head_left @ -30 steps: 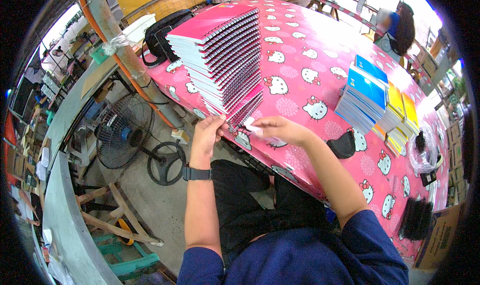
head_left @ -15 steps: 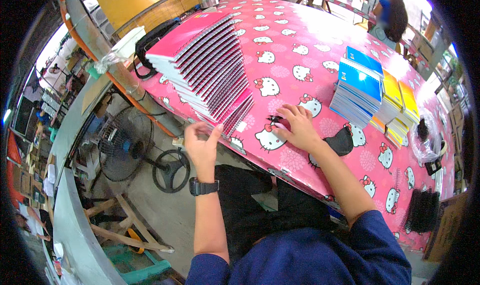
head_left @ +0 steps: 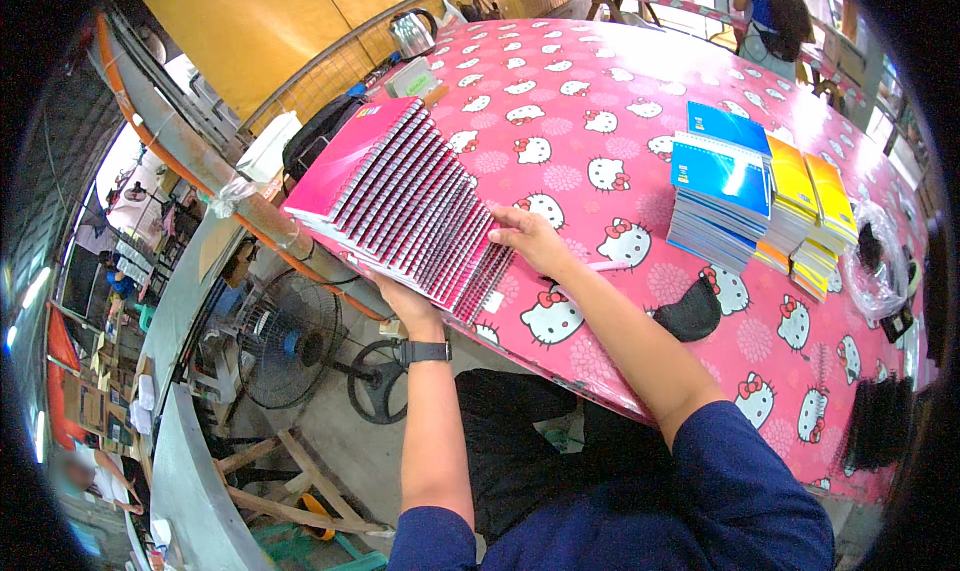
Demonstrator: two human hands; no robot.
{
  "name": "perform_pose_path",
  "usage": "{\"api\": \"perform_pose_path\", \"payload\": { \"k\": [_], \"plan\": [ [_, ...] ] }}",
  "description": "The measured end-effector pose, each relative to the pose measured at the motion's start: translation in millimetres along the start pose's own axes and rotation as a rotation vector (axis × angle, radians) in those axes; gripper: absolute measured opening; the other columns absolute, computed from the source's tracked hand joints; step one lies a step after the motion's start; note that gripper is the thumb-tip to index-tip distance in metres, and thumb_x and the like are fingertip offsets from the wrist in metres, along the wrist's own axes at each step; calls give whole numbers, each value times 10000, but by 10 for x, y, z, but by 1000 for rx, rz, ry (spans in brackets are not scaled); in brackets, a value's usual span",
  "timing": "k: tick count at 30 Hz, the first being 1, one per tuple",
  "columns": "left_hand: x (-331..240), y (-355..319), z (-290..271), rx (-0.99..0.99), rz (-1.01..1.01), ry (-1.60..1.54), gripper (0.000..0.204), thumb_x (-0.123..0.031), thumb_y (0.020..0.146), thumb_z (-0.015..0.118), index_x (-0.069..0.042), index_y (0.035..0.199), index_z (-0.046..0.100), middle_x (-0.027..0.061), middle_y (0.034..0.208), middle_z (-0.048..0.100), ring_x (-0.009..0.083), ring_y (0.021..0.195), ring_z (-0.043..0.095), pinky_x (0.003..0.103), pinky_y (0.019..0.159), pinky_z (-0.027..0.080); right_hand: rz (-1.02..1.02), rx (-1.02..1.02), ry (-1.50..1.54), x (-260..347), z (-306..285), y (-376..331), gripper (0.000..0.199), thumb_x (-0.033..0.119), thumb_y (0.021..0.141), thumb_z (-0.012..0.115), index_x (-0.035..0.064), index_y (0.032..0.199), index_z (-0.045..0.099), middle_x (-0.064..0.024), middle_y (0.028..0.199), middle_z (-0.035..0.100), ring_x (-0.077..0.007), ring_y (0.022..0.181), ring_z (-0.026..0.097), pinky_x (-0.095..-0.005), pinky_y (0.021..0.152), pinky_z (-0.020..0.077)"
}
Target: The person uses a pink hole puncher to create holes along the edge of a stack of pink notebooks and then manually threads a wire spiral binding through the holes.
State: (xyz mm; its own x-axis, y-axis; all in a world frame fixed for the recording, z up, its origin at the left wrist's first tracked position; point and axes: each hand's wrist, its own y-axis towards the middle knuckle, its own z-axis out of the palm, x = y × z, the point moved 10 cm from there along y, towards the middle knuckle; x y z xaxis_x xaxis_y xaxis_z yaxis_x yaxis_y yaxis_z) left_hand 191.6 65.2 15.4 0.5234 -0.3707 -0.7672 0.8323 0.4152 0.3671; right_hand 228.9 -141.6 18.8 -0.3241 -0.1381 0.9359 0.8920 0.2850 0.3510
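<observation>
between the two hands sits a fanned stack of pink spiral notebooks, tilted so its far end rises toward the table's left edge and its near end overhangs that edge.

left hand: positioned under the near lower corner of the stack, palm up, supporting it from below. the fingers are hidden beneath the covers, so whether they curl round the edge cannot be told. the forearm rises almost vertically from the lower frame, with a dark wristwatch just below the hand.

right hand: laid against the near right side of the stack, fingers extended and together, pressing on the wire spines; it is not wrapped round anything. the forearm crosses the table edge at a slant from the blue sleeve.

beyond the right hand, well apart from it, stands a pile of blue notebooks, with yellow notebooks touching its far side. a dark flat object lies on the pink patterned tablecloth just beside the right forearm. below the left hand, on the floor, stands an electric fan.
</observation>
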Motion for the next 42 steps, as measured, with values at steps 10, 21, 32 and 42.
{"api": "perform_pose_path", "payload": {
  "k": [10,21,32,42],
  "plan": [
    [-398,-153,87,-187,176,541,684,-523,956,236,56,1294,372,145,1217,511,222,1047,522,345,916,400,105,-68,78,-163,-10,-35,356,78,770,673,6,1105,574,-29,997,611,-108,933,535,-262,859,415],
    [-115,-38,-50,-135,116,460,673,-529,948,283,71,1191,468,133,1067,585,193,891,579,326,785,465,-95,-154,-208,-119,45,-51,896,98,544,856,-7,1259,327,-106,1206,464,-209,1135,451,-348,989,371],
    [-164,-88,-61,-190,73,226,611,-475,970,263,48,1216,458,119,1142,560,211,982,559,346,880,427,-72,18,141,5,155,-52,445,150,898,549,12,1299,415,-73,1147,555,-137,1045,496,-284,934,379],
    [-338,-61,-147,-322,138,359,508,-331,980,324,116,1106,531,136,1023,622,202,868,572,340,792,437,-26,-162,-67,-131,-6,-17,288,196,861,603,2,1075,610,-12,794,635,-68,726,548,-229,697,451]
  ]
}}
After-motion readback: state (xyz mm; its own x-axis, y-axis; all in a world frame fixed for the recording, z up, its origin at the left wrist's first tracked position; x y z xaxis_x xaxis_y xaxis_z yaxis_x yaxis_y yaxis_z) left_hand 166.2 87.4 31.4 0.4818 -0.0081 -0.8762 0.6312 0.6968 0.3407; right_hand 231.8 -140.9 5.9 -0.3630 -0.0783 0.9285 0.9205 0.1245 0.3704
